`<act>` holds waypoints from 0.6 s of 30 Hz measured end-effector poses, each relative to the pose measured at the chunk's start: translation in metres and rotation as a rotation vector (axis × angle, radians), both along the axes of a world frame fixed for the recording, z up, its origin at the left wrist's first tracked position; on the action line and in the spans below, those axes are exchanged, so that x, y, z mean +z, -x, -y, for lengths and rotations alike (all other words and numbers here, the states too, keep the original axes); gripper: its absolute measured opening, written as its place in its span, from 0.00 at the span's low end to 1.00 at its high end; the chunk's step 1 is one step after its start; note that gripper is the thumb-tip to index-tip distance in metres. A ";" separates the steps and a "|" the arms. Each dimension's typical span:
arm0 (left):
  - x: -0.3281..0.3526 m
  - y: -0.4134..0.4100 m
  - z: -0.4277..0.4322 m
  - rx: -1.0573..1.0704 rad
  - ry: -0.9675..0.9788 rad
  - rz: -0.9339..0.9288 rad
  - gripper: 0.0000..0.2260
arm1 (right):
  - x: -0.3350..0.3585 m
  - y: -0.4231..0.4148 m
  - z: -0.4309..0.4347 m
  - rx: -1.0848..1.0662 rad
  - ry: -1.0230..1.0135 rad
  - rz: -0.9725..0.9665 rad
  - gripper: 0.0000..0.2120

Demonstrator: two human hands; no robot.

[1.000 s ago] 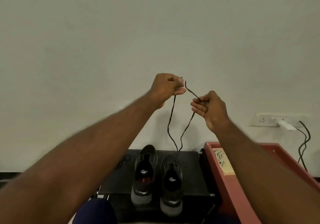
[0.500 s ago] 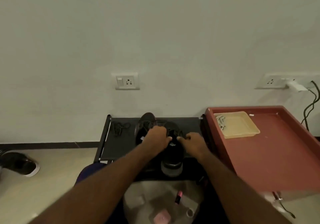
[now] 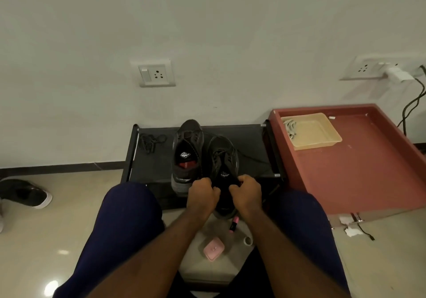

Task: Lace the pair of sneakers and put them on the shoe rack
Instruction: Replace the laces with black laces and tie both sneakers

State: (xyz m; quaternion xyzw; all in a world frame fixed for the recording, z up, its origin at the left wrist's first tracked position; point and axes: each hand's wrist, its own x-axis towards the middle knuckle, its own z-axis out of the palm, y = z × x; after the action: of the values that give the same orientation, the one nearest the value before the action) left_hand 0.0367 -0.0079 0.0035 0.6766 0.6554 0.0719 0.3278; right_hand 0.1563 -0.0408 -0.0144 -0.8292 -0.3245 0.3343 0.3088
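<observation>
Your left hand [image 3: 202,194]: fingers curled tight on the near left edge of the right sneaker's [image 3: 224,157] opening.
Your right hand [image 3: 245,191]: fingers curled the same way on the near right edge of that opening, with a narrow gap between your two hands.
What you pinch: you grip the sneaker at its collar. I cannot tell whether a lace end is also between your fingers.
Right sneaker: toe pointing far, on the shoe rack [image 3: 249,136], with its heel sticking out over the rack's near edge.
Lace strand [image 3: 252,159]: runs from the right sneaker's eyelets out to the right across the rack top.
Left sneaker [image 3: 187,150]: on the rack just left of the other and a little farther back, its opening showing a red insole.
Loose lace [image 3: 151,141]: bunched on the rack's far left corner, apart from both sneakers.
Shoe rack: black, against the wall, just beyond your knees.
Right of the rack: a red table [image 3: 357,171] carrying a beige tray [image 3: 318,131] at its far left corner.
Floor, far left: another dark shoe [image 3: 25,194].
Between your knees: a pink case [image 3: 214,249] and a pink tube [image 3: 233,224].
</observation>
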 end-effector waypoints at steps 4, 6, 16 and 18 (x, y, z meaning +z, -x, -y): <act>-0.004 0.011 0.018 -0.027 0.028 -0.018 0.06 | -0.011 0.018 0.025 -0.031 0.034 0.014 0.14; -0.003 0.014 0.014 -0.039 0.000 0.000 0.09 | -0.010 0.020 0.027 -0.057 0.018 0.016 0.14; -0.004 0.004 -0.003 -0.272 -0.171 -0.227 0.13 | -0.004 0.015 0.029 -0.065 0.032 -0.029 0.07; -0.008 0.003 -0.007 -0.274 -0.126 -0.207 0.15 | -0.004 0.013 0.029 -0.059 0.039 -0.056 0.06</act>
State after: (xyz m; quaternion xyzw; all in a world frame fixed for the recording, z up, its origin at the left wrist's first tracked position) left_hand 0.0338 -0.0009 -0.0047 0.7826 0.5815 -0.0025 0.2223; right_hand 0.1437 -0.0701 -0.0187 -0.8346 -0.2848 0.3543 0.3111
